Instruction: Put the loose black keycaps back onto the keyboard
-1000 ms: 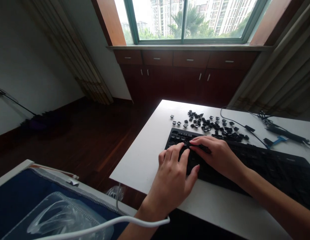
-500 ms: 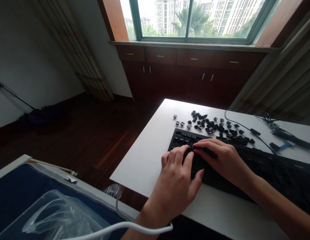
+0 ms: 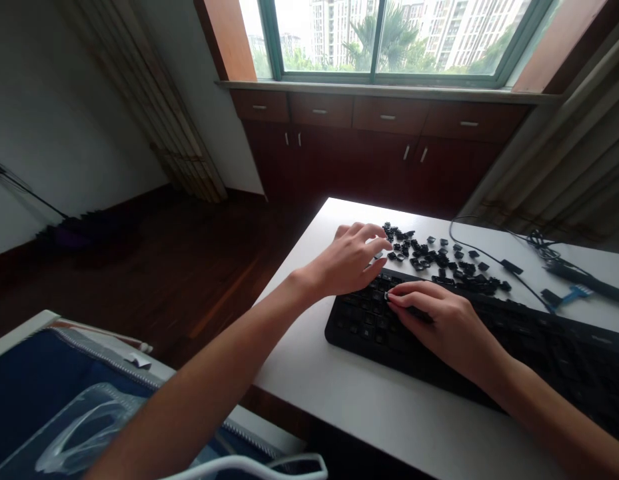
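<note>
A black keyboard (image 3: 359,327) lies across the white table, with many of its keycaps off. My right hand (image 3: 439,310) is over its left part, thumb and fingers pinched on a small keycap (image 3: 387,297) just above the key sockets. Past the keyboard's back left corner reaches my left hand (image 3: 356,257), its fingers spread and slightly curled beside the heap of loose black keycaps (image 3: 429,257). Nothing shows between the left fingers. The left hand hides the few keycaps lying apart at the left.
A blue brush (image 3: 574,293) and a dark cable (image 3: 482,250) lie behind the keyboard on the white table (image 3: 309,360). At lower left, a clear plastic bag (image 3: 89,427) rests on dark blue fabric, near a white curved bar (image 3: 249,463). A cabinet (image 3: 379,147) stands under the window.
My left hand has left the keyboard and moved up and away to the loose keycaps. My right hand stays almost in place, still pinching at the same spot.
</note>
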The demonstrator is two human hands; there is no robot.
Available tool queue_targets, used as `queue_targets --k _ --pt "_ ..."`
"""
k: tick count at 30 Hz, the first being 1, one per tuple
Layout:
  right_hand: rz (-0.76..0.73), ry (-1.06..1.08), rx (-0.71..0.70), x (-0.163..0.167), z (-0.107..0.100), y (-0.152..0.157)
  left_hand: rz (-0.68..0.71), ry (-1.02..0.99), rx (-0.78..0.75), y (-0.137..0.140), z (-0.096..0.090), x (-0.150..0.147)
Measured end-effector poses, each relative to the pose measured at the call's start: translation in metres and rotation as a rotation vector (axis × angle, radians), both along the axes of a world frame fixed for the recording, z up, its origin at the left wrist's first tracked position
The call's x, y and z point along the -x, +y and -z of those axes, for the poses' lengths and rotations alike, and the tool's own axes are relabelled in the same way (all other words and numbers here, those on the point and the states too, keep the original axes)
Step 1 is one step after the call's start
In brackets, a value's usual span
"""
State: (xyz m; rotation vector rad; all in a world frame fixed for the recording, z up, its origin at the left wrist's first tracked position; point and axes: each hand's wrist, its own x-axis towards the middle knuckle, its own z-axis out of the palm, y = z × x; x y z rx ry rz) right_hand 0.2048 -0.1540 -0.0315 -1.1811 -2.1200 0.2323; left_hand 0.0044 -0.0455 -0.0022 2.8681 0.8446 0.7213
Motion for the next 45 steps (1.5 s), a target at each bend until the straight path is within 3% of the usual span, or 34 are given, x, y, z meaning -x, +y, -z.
queue_targets --k 7,14,20,27,33,40,45 --pt "-0.014 -0.008 0.007 0.0 -0.003 -0.001 0.112 -0.052 0.087 -0.002 0.015 0.012" --pt "-0.056 -0.051 0.028 -0.002 -0.006 0.001 0.093 -0.137 0.286 -0.003 0.022 0.006" --pt "-0.103 -0.172 -0.004 -0.003 -0.012 0.0 0.085 -0.086 0.444 -0.003 0.022 0.01" --pt "-0.106 -0.267 -0.072 -0.006 -0.007 -0.002 0.117 -0.052 0.453 -0.003 0.021 0.012" --pt "-0.086 -0.125 0.012 -0.007 -0.002 -0.003 0.11 -0.022 0.431 -0.004 0.02 0.01" --pt "0.241 0.148 0.269 -0.004 -0.012 -0.006 0.116 -0.038 0.436 -0.004 0.019 0.009" --pt "0.368 0.091 0.129 0.011 -0.022 0.024 0.131 -0.164 0.583 0.001 0.019 0.008"
